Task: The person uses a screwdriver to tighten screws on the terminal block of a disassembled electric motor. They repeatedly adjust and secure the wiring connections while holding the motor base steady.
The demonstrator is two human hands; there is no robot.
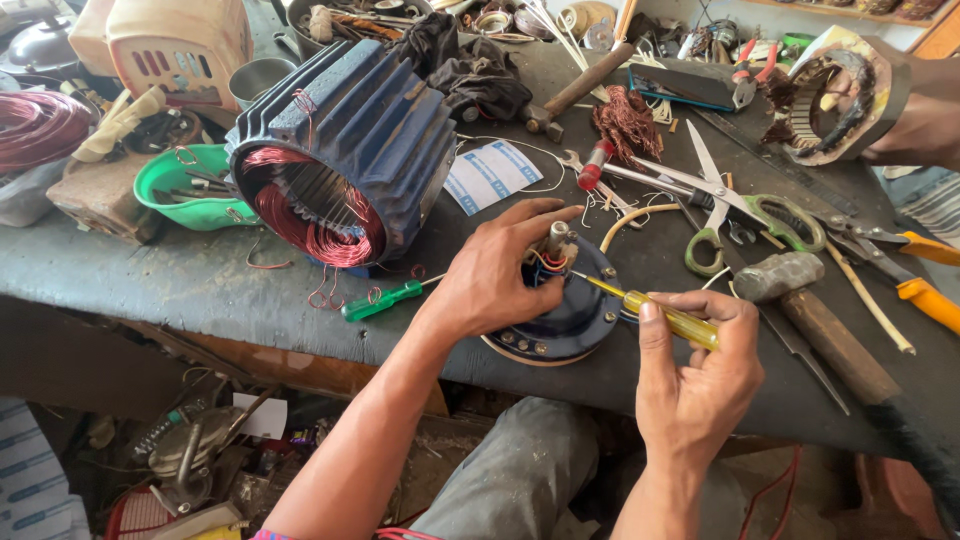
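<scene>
A round dark-blue motor cover (570, 315) lies at the near edge of the workbench (150, 280), with a short shaft and a knot of coloured wires (548, 262) at its middle. The left hand (495, 275) rests on top of it, fingers curled loosely over the hub, fingertips touching the shaft and wires. The right hand (700, 370) is closed around the yellow handle of a screwdriver (650, 310), thumb and forefinger pinching it, the blade angled up and left so that its tip meets the wires just beside the left fingertips.

Just left of the left hand a green-handled screwdriver (385, 300) lies flat on the bench. Beyond the left hand, a white paper card with blue printed panels (492, 175) lies flat and slightly skewed, beside a big blue finned motor housing (340, 150) with copper windings showing in its open end. Right of the right hand lies a hammer (815, 325) with a wooden handle; above it are green-handled scissors (745, 205) and orange-handled pliers (915, 270).

Both forearms rise from the bottom edge and converge on the cover, the left one slanting in from the lower left with the wrist bent down, the right coming almost straight up with the wrist held level. At the far right another person's hand (920, 125) grips a round stator (840, 95).
</scene>
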